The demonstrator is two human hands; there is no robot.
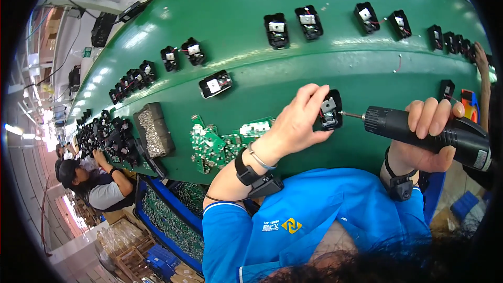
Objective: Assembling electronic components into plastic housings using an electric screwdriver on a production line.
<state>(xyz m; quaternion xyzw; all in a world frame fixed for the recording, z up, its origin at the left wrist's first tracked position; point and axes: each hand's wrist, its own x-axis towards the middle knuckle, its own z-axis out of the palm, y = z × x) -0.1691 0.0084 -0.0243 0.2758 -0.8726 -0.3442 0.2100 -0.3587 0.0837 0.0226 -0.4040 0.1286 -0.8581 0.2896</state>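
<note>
My left hand [299, 118] grips a small black plastic housing [329, 117] with a grey metal block inside, its fingers and thumb closed around the sides. In my right hand [430, 131] is a black electric screwdriver [387, 121], held level with its bit [352, 115] pointing left. The bit's tip reaches the right edge of the housing; whether it touches a screw I cannot make out. Left of my left forearm lies a pile of green circuit boards [222, 144]. One more black housing [215, 83] with a white-grey block rests apart, farther up the table.
Black housings [276, 30] stand in a spaced row along the green table [236, 21]. A box of screws [153, 130] sits at left, beside heaped black parts [107, 139]. A co-worker [94, 178] works there; another person's hand [481, 57] is far right, near an orange-blue tool [470, 106].
</note>
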